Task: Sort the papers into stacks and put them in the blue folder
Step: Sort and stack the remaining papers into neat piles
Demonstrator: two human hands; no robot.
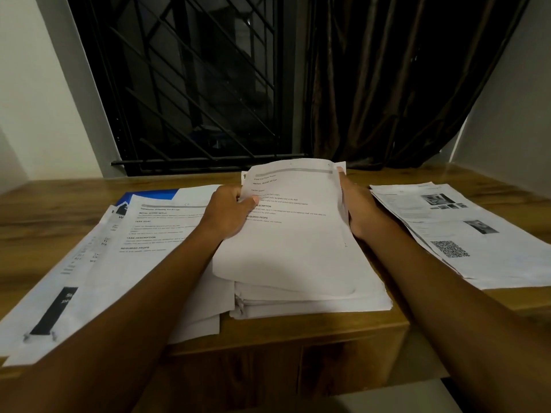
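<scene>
— Both forearms (134, 293) reach in from the bottom edge, bare, one on each side of the middle stack (313, 296).

— And your fingers, what are they doing?

— On my left hand (229, 213) the thumb (254, 200) is pressed flat on the printed face of the lifted sheets (292, 234), at their left edge. The other fingers curl underneath, so it is a pinch. How far they spread under there I cannot tell.

— The other one?

— My right hand (362, 210) clasps the right edge of the same sheets. Its fingers go behind the paper; only one tip shows near the top corner.

— How do those sheets sit?

— Their far end is raised and tilted toward me, and the near end lies on the middle stack, which is thick and reaches the front edge of the wooden table (283, 335).

— Where is the blue folder?

— The blue folder (149, 195) lies to my left, flat on the table. Only a blue strip shows at its far side, because the left stack (155, 234) lies fanned on top of it.

— Anything to your right?

— The right stack (465, 231), well apart from my hand, with photos and a square code printed on its top page.
</scene>
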